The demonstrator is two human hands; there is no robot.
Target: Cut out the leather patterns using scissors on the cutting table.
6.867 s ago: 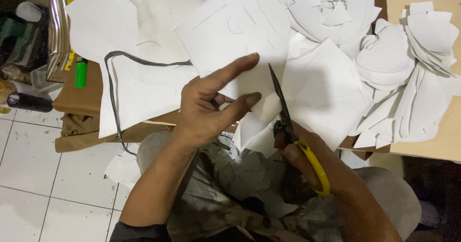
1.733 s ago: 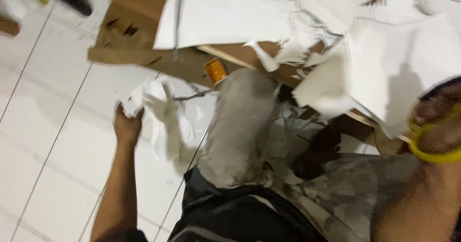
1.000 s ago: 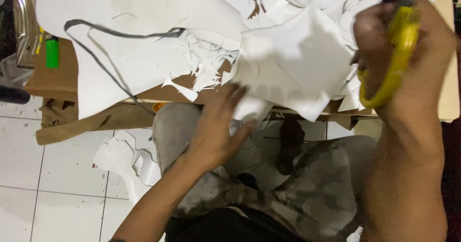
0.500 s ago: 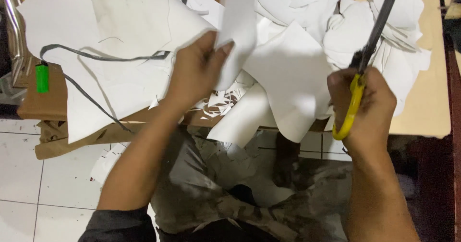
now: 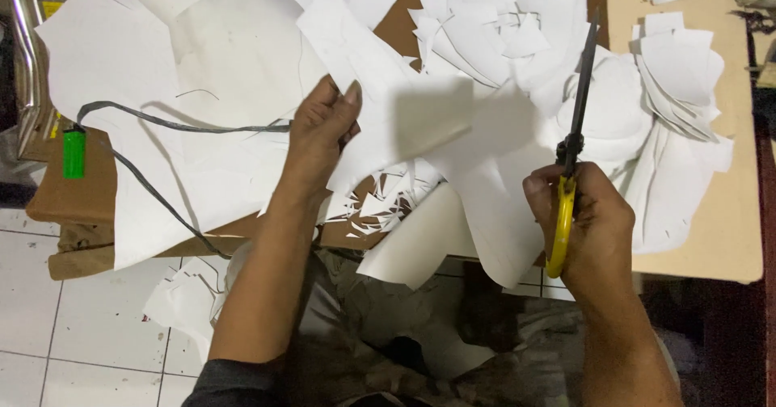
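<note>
My left hand grips the edge of a large white paper sheet that lies across the low wooden table. My right hand is closed around the yellow handles of a pair of scissors; the dark blades point up and away over the paper and look closed. Small white paper offcuts lie between my two hands at the table's front edge.
Stacks of cut white paper shapes cover the right side of the table. A grey cord runs across a big white sheet on the left, near a green lighter. Paper scraps lie on the tiled floor by my knees.
My left hand came up from the floor scraps to the table and took hold of the paper sheet. My right hand lowered the scissors toward the table's front.
</note>
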